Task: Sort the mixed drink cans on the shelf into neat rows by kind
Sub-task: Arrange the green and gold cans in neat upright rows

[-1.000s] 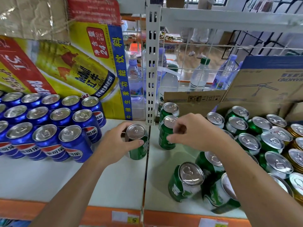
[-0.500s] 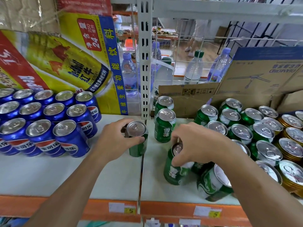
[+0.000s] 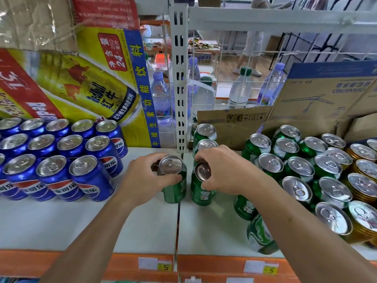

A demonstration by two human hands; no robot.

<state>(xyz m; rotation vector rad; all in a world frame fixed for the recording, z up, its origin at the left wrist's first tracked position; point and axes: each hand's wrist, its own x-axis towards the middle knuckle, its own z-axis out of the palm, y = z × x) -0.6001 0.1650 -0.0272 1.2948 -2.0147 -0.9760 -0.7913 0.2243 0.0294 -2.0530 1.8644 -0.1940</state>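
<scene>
Left hand (image 3: 142, 180): gripped the side of an upright green aluminium can (image 3: 175, 188), steadying it.
Right hand (image 3: 226, 172): pinched the rim of a second green can (image 3: 201, 193), apparently aligning the row.

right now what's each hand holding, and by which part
Left hand: a green can, round its upper side. Right hand: a second green can, by its top rim.
</scene>
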